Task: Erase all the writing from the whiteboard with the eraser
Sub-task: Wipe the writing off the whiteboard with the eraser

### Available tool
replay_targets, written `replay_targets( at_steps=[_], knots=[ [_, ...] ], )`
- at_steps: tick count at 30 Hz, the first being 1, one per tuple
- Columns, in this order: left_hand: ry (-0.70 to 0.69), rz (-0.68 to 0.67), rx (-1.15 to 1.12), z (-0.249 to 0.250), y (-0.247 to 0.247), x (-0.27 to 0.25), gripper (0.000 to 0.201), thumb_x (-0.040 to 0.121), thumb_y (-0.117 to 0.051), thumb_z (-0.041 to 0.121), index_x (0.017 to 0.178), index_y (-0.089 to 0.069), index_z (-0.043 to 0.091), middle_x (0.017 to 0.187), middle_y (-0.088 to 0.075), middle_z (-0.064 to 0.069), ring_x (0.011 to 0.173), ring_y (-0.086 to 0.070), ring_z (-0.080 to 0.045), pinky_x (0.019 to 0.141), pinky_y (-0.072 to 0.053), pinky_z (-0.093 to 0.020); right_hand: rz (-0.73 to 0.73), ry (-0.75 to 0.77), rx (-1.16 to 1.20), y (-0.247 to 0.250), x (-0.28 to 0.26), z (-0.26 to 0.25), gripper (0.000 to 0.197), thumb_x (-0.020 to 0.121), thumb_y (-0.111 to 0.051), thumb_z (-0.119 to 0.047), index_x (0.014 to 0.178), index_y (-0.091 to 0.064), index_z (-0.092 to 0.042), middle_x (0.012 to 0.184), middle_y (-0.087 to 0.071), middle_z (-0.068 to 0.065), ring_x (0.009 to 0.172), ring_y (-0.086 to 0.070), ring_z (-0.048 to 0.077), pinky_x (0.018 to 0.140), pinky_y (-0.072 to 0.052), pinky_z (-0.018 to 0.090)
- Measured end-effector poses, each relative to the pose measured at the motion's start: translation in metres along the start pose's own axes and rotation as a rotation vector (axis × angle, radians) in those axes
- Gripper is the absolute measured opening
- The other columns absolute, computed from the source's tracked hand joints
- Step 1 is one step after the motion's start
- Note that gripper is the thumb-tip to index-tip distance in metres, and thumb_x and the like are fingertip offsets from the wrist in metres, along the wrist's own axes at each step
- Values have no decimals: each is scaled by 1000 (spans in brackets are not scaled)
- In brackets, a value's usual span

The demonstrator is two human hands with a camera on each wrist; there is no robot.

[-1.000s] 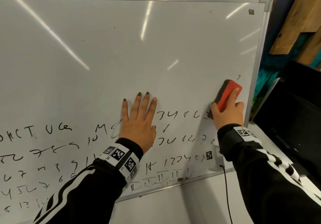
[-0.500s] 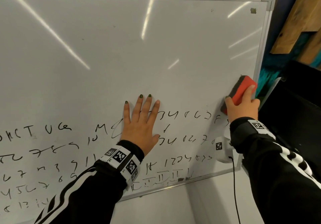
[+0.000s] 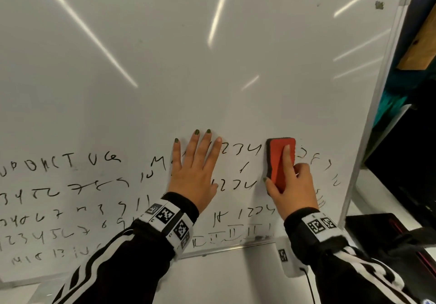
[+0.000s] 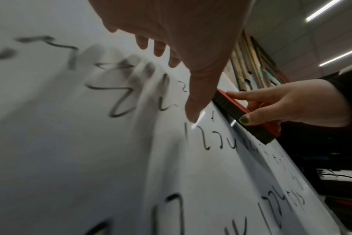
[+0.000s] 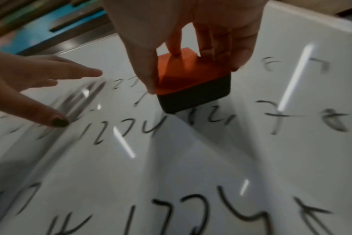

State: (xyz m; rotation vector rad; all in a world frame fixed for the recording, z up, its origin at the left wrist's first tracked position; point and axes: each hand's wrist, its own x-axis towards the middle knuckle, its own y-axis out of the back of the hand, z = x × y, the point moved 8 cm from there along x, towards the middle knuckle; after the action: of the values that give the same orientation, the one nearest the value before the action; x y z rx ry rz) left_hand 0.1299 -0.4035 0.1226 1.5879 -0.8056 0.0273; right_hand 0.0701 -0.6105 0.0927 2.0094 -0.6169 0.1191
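A large white whiteboard with a silver metal frame stands tilted in front of me. Its upper half is wiped bare; rows of black marker writing fill the lower half, running from about 9 o'clock across to 4 o'clock in my head view.

My left hand lies flat on the board near the middle, at roughly 6 o'clock; its fingers are straight and slightly spread, palm pressed on the board, holding nothing. It covers part of the top written row.

Just beside it, toward 4 o'clock, my right hand grips the rectangular eraser with a red plastic back and a black felt pad. My thumb is on its left edge, my forefinger lies along the red back, the other fingers curl on its right edge. The felt face sits against the board over the top written row, with "1234" between the two hands. To the right of the eraser the marks look faint and smeared.
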Motion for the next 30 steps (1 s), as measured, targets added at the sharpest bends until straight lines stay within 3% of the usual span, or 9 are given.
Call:
replay_targets(
  at_steps=[3,6,13,21,30],
  knots=[
    [48,13,2,-21,-2,-20,116,64,-72,53,148,0,19,155,-1,-7,143,2,-29,111,-4,-58,44,192,-67,-8,-7,-34,91,79,-67,-39,146,-5,-37,102,-43,7,85,-44,22,75,-47,37],
    [111,9,33,-50,-3,-40,118,61,-75,52,148,-3,18,154,-4,-8,143,-2,-30,111,-6,-58,71,351,-142,-19,-13,-71,91,67,-78,-35,144,-29,-32,94,-51,11,75,-48,26,63,-46,38],
    [250,-47,50,-121,-7,-88,119,61,-77,49,147,0,19,153,-3,-6,141,-3,-29,111,4,-54,79,593,-253,-58,-27,-162,90,58,-82,-26,135,-38,-41,99,-57,11,79,-52,30,68,-42,42],
    [269,-58,69,-170,-14,-123,115,60,-76,51,148,-9,18,153,-8,-8,141,-6,-30,110,-1,-56,177,419,-272,-43,-31,-139,90,58,-82,-21,134,-38,-43,99,-53,15,81,-47,32,72,-39,46],
    [226,-101,55,-192,-20,-133,113,65,-72,53,148,-2,20,153,0,-7,142,0,-29,110,1,-56,176,566,-256,-84,-44,-231,86,62,-77,-18,133,-36,-45,100,-53,14,81,-48,31,72,-39,43]
  ],
)
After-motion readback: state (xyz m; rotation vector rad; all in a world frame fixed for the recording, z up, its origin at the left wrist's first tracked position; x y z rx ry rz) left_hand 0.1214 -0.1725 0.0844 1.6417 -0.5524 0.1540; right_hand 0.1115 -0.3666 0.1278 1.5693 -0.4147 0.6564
